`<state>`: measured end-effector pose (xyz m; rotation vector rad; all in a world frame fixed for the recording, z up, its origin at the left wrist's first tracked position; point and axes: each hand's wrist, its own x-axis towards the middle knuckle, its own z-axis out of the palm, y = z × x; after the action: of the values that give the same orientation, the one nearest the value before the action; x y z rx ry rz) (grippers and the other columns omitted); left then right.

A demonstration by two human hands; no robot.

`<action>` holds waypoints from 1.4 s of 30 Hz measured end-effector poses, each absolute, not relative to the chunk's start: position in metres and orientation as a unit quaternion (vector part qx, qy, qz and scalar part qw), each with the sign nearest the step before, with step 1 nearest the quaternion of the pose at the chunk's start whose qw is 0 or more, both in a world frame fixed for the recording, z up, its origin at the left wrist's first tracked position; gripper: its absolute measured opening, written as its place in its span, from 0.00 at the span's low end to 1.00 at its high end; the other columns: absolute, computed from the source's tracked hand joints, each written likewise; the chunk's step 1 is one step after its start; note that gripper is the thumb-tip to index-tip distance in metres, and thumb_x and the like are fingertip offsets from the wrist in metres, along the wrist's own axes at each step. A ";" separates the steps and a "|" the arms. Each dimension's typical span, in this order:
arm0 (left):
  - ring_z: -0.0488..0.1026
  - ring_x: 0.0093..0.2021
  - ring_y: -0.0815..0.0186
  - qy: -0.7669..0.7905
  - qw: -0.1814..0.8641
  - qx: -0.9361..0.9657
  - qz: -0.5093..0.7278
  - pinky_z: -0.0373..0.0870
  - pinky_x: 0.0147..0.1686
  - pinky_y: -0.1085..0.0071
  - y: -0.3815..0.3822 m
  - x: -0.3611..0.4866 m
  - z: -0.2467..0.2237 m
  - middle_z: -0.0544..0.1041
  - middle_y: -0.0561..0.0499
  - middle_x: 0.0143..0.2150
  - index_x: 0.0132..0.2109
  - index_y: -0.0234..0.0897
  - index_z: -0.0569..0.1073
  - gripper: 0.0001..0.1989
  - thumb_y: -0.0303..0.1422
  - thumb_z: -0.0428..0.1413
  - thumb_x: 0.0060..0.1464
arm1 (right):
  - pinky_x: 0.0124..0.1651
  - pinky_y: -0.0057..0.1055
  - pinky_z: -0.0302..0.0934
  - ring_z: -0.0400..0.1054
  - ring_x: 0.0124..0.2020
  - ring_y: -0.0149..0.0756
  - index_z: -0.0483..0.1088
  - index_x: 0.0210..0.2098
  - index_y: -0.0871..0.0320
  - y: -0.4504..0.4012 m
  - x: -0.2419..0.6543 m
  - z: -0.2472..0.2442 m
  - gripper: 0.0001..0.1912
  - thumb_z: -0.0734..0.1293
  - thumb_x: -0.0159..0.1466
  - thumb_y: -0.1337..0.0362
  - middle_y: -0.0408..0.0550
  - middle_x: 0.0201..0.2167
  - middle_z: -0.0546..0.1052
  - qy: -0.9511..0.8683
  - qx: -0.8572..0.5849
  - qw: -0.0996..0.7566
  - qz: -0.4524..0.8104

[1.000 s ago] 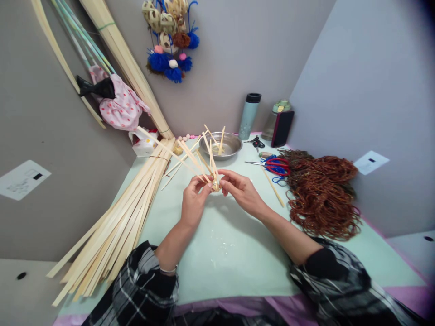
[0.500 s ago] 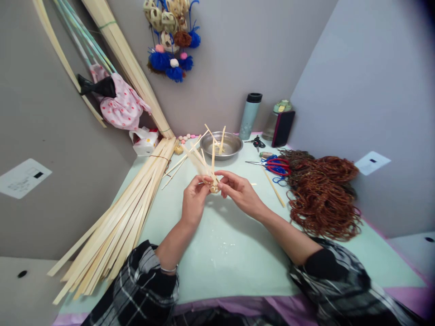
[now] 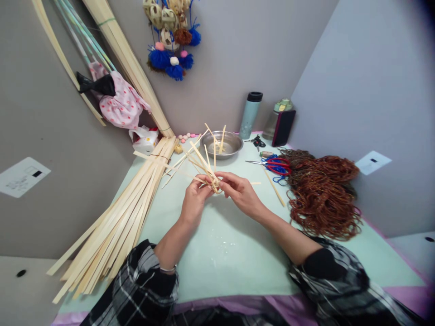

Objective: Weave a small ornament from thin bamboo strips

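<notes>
A small woven piece of pale strips (image 3: 215,183) is held between my two hands above the middle of the table. Several loose strip ends fan upward from it, and one long strip reaches out to the left. My left hand (image 3: 196,197) pinches the piece from the left side. From the right, my right hand (image 3: 240,192) is closed on its other side with thumb and fingertips. Just behind the hands stands a metal bowl (image 3: 234,147) with a few strips in it.
A bundle of flat strips (image 3: 125,213) lies at the left. On the right are red-handled scissors (image 3: 278,166), a loose strip (image 3: 274,188) and a heap of brown cord (image 3: 322,194). A blue tumbler (image 3: 249,117), a bottle (image 3: 272,124) and a phone (image 3: 284,128) stand at the back.
The strip ends above the piece have spread apart, and a long strip has swung down to the left. Both hands have kept their hold nearly in place.
</notes>
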<state>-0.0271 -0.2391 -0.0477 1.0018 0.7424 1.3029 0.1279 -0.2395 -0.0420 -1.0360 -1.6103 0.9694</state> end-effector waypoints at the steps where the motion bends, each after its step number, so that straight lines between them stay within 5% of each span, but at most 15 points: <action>1: 0.76 0.39 0.67 0.323 0.622 0.433 0.567 0.75 0.47 0.66 -0.240 -0.027 -0.047 0.76 0.53 0.37 0.34 0.37 0.71 0.07 0.29 0.62 0.49 | 0.30 0.28 0.62 0.65 0.28 0.30 0.76 0.52 0.57 -0.239 0.127 -0.043 0.18 0.66 0.66 0.57 0.46 0.31 0.75 -0.656 -0.430 0.482 0.390; 18: 0.76 0.50 0.63 0.327 0.572 0.499 0.563 0.74 0.53 0.63 -0.242 -0.025 -0.059 0.77 0.48 0.51 0.59 0.45 0.72 0.23 0.40 0.61 0.58 | 0.31 0.28 0.60 0.63 0.28 0.29 0.78 0.52 0.53 -0.236 0.139 -0.041 0.16 0.64 0.68 0.61 0.46 0.34 0.73 -0.718 -0.445 0.436 0.311; 26: 0.76 0.48 0.63 0.333 0.543 0.541 0.549 0.73 0.50 0.64 -0.239 -0.025 -0.064 0.76 0.46 0.50 0.55 0.42 0.68 0.18 0.41 0.59 0.60 | 0.37 0.30 0.59 0.64 0.30 0.31 0.75 0.56 0.51 -0.241 0.139 -0.033 0.18 0.61 0.70 0.65 0.43 0.29 0.68 -0.787 -0.445 0.358 0.232; 31: 0.77 0.45 0.64 0.320 0.520 0.537 0.582 0.74 0.47 0.65 -0.232 -0.032 -0.057 0.77 0.49 0.44 0.47 0.40 0.67 0.15 0.41 0.59 0.59 | 0.43 0.34 0.66 0.69 0.36 0.34 0.71 0.59 0.50 -0.250 0.132 -0.033 0.18 0.61 0.71 0.62 0.50 0.41 0.72 -0.766 -0.405 0.453 0.210; 33: 0.77 0.46 0.64 0.321 0.530 0.510 0.597 0.74 0.47 0.65 -0.228 -0.038 -0.051 0.77 0.50 0.44 0.46 0.41 0.65 0.15 0.42 0.60 0.59 | 0.46 0.37 0.67 0.70 0.38 0.35 0.72 0.55 0.51 -0.254 0.130 -0.030 0.15 0.63 0.70 0.62 0.52 0.46 0.73 -0.751 -0.392 0.495 0.192; 38: 0.78 0.49 0.61 0.272 0.588 0.472 0.598 0.74 0.52 0.60 -0.224 -0.050 -0.038 0.79 0.48 0.45 0.44 0.41 0.64 0.15 0.40 0.60 0.59 | 0.42 0.36 0.68 0.70 0.37 0.37 0.75 0.39 0.55 -0.250 0.130 -0.026 0.07 0.68 0.66 0.59 0.49 0.36 0.74 -0.706 -0.433 0.495 0.262; 42: 0.79 0.49 0.59 0.249 0.637 0.485 0.544 0.74 0.52 0.58 -0.229 -0.052 -0.031 0.80 0.47 0.45 0.44 0.41 0.64 0.15 0.40 0.61 0.58 | 0.45 0.37 0.71 0.72 0.45 0.38 0.70 0.55 0.54 -0.239 0.134 -0.030 0.28 0.75 0.57 0.56 0.53 0.52 0.73 -0.631 -0.404 0.481 0.455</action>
<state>-0.0520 -0.2290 -0.0310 1.1079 0.5686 1.2433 0.1336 -0.2392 -0.0303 -0.9864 -1.5385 1.1105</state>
